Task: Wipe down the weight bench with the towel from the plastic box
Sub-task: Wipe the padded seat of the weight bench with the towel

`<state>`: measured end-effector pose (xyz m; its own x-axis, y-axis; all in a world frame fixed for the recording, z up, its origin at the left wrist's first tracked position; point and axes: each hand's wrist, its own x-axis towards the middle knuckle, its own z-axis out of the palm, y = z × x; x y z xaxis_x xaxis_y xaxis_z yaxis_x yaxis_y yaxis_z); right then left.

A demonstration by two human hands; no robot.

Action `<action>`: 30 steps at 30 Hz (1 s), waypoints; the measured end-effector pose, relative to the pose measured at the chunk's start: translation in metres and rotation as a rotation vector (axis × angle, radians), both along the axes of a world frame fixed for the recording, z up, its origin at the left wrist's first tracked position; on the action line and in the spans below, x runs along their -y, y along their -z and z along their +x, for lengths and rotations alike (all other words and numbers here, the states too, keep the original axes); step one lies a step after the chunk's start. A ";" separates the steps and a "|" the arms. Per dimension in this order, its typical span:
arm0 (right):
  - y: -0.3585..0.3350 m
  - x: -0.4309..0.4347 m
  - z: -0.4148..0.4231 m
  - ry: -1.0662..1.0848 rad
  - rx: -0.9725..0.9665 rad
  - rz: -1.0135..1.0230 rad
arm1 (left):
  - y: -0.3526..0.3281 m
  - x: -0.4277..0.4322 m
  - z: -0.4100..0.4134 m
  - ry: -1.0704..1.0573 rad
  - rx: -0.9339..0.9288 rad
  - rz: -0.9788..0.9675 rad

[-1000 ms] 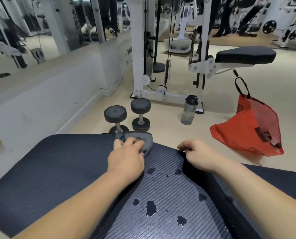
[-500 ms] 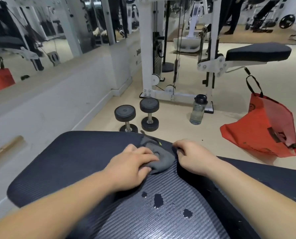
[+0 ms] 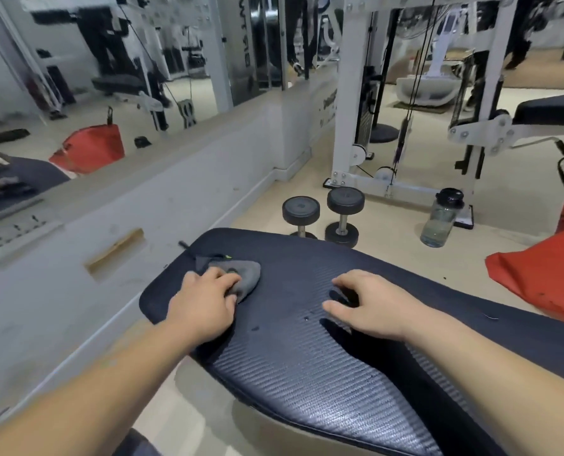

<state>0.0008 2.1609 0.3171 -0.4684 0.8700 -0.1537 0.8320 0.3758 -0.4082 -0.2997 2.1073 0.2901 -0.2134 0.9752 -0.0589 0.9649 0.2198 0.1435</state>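
The weight bench (image 3: 307, 363) is a dark blue ribbed pad that fills the lower middle of the view. A crumpled grey towel (image 3: 246, 274) lies near the pad's far left corner. My left hand (image 3: 205, 304) presses down on the towel's near side and grips it. My right hand (image 3: 369, 307) rests flat on the pad to the right, fingers spread, holding nothing. A few tiny wet specks show on the pad between my hands. The plastic box is out of view.
Two black dumbbells (image 3: 323, 215) stand on the floor just beyond the bench. A clear water bottle (image 3: 441, 218) stands beside a white cable machine (image 3: 353, 103). A red bag (image 3: 543, 274) lies on the right. A mirrored wall with a low ledge (image 3: 126, 205) runs along the left.
My left hand has slid the towel left toward the pad's corner. The large wet spots near the pad's middle are gone. My right hand has opened out flat, and the view has swung left.
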 end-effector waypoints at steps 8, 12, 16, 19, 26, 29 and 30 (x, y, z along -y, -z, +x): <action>0.003 0.017 -0.023 -0.144 0.211 -0.086 | -0.001 0.033 0.014 0.200 0.173 0.013; 0.007 0.020 -0.022 -0.183 0.276 -0.067 | 0.006 0.029 0.042 0.072 0.051 0.082; 0.007 0.019 -0.026 -0.202 0.304 -0.024 | 0.002 0.038 0.030 0.335 0.175 -0.016; 0.007 0.017 -0.025 -0.211 0.277 -0.030 | -0.001 0.008 0.021 0.118 0.102 -0.008; 0.001 0.002 0.005 -0.110 -0.013 -0.047 | 0.005 0.017 0.068 0.476 0.193 -0.004; 0.003 -0.003 0.014 -0.073 -0.025 0.031 | 0.003 -0.013 0.063 0.148 0.112 0.075; 0.003 -0.005 0.015 -0.046 -0.038 0.046 | 0.005 -0.015 0.069 0.085 0.057 0.077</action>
